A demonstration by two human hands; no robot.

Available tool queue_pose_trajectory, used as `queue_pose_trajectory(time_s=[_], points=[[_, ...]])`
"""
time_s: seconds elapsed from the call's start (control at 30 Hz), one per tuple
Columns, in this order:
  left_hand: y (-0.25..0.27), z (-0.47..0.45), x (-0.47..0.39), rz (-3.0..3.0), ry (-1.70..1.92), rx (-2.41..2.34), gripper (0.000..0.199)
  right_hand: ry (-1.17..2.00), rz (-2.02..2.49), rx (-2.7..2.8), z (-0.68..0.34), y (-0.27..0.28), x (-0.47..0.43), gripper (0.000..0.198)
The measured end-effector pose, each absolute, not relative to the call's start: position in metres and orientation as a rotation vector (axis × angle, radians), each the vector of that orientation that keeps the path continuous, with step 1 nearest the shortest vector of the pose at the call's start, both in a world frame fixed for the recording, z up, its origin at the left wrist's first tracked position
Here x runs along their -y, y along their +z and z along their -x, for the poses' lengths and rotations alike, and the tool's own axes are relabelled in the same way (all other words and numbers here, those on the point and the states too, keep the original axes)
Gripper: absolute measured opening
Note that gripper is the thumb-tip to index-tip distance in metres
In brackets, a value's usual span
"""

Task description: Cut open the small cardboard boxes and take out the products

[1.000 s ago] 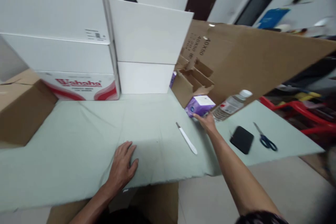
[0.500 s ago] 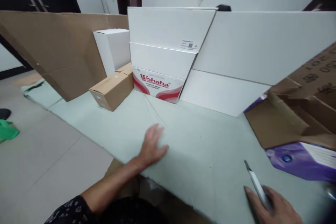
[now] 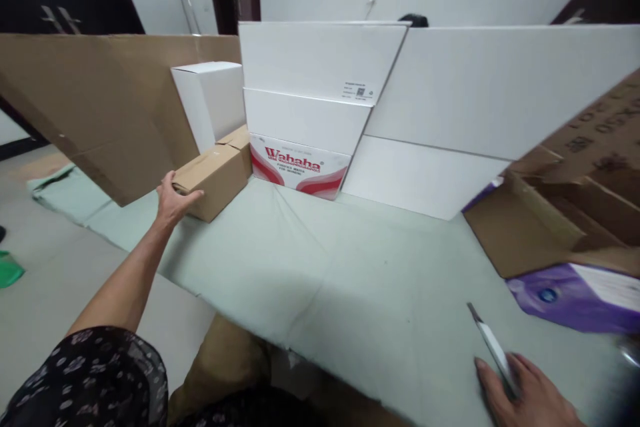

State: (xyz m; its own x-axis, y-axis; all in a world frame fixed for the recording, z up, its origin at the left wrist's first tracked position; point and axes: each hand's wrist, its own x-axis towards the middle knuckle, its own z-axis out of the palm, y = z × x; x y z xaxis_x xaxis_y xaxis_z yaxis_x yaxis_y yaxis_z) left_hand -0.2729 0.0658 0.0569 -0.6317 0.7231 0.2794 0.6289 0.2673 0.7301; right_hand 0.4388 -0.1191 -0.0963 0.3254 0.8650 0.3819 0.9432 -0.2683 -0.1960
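The left hand [image 3: 175, 201] grips the near end of the closed cardboard box [image 3: 220, 179], which rests on the bench [image 3: 350, 260]. The right hand [image 3: 533, 392] is well apart from this box; the knife [image 3: 493, 345] lies between its thumb and fingers, closure undetermined. Beyond the knife, the purple pack [image 3: 563, 300] sits against the open carton [image 3: 523, 223].

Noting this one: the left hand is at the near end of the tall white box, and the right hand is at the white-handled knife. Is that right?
One slip: the head view shows the left hand at the near end of the brown box. The right hand is at the white-handled knife.
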Motion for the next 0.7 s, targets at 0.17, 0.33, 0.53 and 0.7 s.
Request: queue_pose_trajectory(time_s=[0.17,0.33,0.53,0.7], points=[[0.044,0.256,0.0,-1.433,1.238,-2.278,0.105,-0.241,2.294,1.574,-0.406,-0.068,0.127,0.061],[0.027,0.203,0.056,-1.706,1.09,-1.808,0.102,-0.221,2.308,1.541,-0.397,-0.062,0.129,0.055],[0.025,0.094,0.03,-2.088,0.862,-1.146,0.103,-0.249,2.253,1.547,-0.394,-0.064,0.134,0.05],[0.025,0.05,0.005,-2.058,0.754,-0.885,0.116,-0.274,2.248,1.559,-0.395,-0.066,0.136,0.044]])
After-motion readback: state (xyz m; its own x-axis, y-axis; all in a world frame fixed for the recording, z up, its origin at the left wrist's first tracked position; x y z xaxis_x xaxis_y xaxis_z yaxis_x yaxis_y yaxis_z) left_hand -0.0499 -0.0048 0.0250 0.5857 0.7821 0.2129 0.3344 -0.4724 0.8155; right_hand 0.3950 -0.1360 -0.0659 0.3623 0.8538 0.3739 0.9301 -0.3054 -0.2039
